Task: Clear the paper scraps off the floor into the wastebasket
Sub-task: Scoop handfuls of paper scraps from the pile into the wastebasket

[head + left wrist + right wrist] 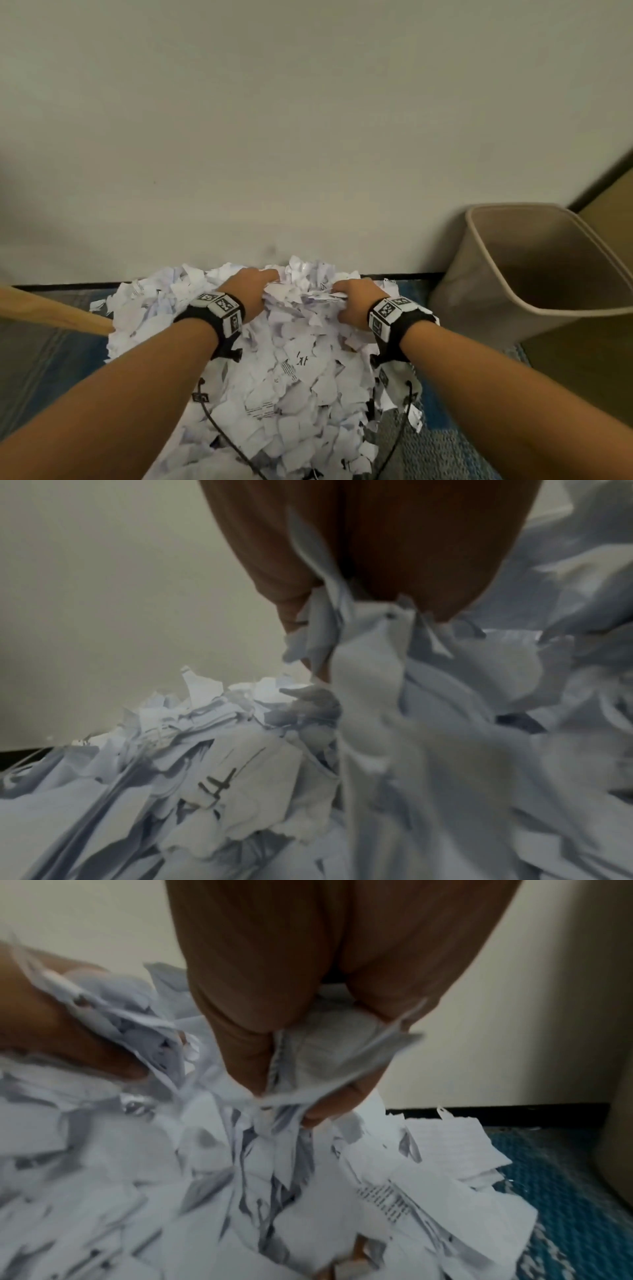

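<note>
A big heap of torn white paper scraps lies on the blue carpet against the wall. My left hand digs into the heap's far top and grips a bunch of scraps. My right hand sits just to its right, fingers curled round another bunch of scraps. In the right wrist view the left hand shows at the left, also full of paper. A beige wastebasket stands at the right by the wall, leaning toward me, its inside looking bare.
A wooden pole slants in from the left and ends at the heap's edge. The cream wall with a black baseboard runs close behind the heap. Black cables from my wrist bands trail over the scraps.
</note>
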A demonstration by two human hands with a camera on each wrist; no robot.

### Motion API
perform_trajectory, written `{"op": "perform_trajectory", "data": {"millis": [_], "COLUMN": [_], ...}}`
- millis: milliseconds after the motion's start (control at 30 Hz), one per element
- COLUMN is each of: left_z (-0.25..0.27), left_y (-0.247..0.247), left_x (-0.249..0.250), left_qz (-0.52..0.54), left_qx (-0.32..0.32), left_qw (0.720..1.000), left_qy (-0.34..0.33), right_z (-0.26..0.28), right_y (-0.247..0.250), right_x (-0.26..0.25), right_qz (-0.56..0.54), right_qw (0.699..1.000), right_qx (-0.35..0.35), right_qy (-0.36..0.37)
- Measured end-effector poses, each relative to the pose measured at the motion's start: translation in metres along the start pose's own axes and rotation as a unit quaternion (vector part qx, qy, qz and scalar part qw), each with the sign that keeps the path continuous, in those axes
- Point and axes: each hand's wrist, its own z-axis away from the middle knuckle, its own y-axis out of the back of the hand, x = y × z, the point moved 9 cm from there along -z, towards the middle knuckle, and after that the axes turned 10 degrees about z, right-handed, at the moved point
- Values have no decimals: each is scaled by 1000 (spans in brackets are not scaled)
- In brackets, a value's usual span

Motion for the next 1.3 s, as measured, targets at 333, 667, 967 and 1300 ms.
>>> {"op": "perform_trajectory", "data": {"millis": [333, 667, 967, 1300], "left_z": [2, 13, 6, -14], "left_y": [38, 94, 11, 49], "left_x": [14, 45, 63, 96], "left_qz": [27, 75, -92, -59], "left_qx": [116, 234, -82, -22], "left_qw": [993, 968, 992, 998], "left_qy": [-13, -56, 1, -9], "right_z": [40, 64, 63, 82], "right_y": [61, 125, 98, 146], "right_x": [8, 46, 46, 70], "right_qz": [-106, -208, -117, -187], "right_qw": [989, 957, 983, 961], "right_qx": [100, 200, 134, 200], "right_qy": [21, 28, 46, 30]}}
